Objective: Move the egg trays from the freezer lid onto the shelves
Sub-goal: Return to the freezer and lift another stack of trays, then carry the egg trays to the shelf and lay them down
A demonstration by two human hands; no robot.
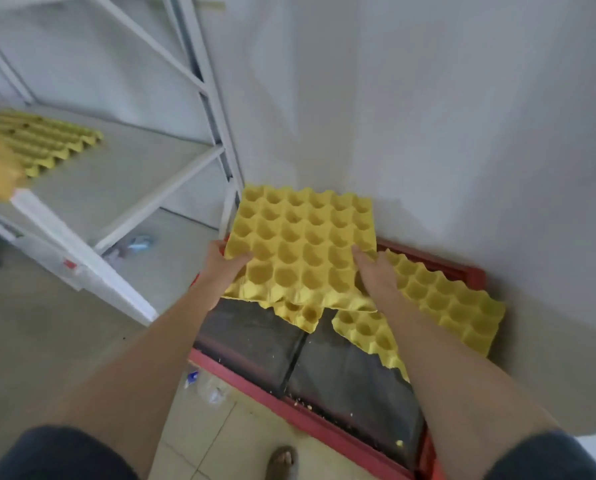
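Yellow egg tray point(303, 244) sat gripped at its near corners by both hands, left hand point(225, 263) and right hand point(376, 271), above the freezer lid point(255, 341), the shelf point(116, 174) lying toward ten o'clock, nearer the left.

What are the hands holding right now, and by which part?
Both hold the top yellow moulded-pulp egg tray: left hand grips its left edge near the front corner, right hand its right front part, fingers over the cups.
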